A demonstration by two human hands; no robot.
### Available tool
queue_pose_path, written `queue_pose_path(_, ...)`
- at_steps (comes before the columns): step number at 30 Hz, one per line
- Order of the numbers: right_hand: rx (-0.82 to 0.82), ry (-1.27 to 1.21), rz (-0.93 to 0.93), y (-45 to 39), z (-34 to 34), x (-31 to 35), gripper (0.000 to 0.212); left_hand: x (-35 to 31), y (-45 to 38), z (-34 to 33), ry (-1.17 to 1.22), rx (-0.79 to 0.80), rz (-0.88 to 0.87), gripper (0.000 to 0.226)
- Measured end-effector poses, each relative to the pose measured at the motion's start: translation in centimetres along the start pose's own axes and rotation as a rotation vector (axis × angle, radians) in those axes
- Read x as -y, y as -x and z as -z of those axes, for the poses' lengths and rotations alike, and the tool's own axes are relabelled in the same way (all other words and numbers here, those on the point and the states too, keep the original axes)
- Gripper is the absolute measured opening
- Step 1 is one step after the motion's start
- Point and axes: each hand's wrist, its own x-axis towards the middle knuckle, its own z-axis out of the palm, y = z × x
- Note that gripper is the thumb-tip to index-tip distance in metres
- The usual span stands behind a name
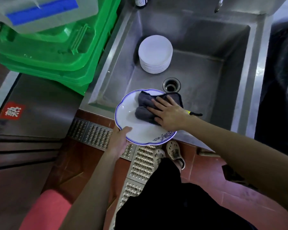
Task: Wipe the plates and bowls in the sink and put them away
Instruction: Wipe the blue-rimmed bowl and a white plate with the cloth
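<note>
Though near: plate stack (155, 53) (green crates (56, 52) leftward)

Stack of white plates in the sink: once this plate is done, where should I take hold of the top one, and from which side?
Take the top plate of the stack of white plates by its near rim, coming from above on the drain side. The rims overhang there and the basin floor is open; the sink wall crowds the left side. Hook fingers under the top rim only.
</note>
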Motion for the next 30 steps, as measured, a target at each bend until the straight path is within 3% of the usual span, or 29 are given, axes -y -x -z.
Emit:
queue_pose_path(5,0.100,-0.096,0.183,3.6,-1.1,2.3,0.080,-0.6,0.3,-0.3,-0.082,0.032,-0.018,0.042)
queue_pose_path(10,0.075,-0.089,0.180,1.7,-1.1,2.5,0.082,0.0,-0.5,0.1,-0.074,0.031,0.012,0.041)
queue_pose_path(13,-0.025,-0.101,0.153,-1.1,-1.1,3.1,0.075,0.4,-0.9,0.6,-0.108,0.049,0.055,0.039)
queue_pose_path(18,-0.277,-0.041,-0.087,-5.6,-0.7,2.3,0.066,-0.4,-0.4,0.2,-0.106,0.076,0.031,0.054)
queue_pose_path(21,-0.320,-0.038,-0.189,-6.6,-0.6,1.9,0.068,-0.4,0.2,-0.4,-0.123,0.074,-0.050,0.077)
queue_pose_path(24,-0.335,-0.026,-0.164,-6.6,-0.9,1.6,0.068,-0.2,0.4,-1.1,-0.088,0.048,-0.119,0.100)
queue_pose_path(27,-0.292,-0.078,-0.176,-6.8,-0.7,2.0,0.071,0.0,0.3,-1.2,-0.118,0.045,-0.153,0.100)
queue_pose_path(30,-0.277,-0.070,0.055,-6.7,-1.0,4.9,0.070,0.1,0.1,-1.1,-0.161,0.008,-0.132,0.093)
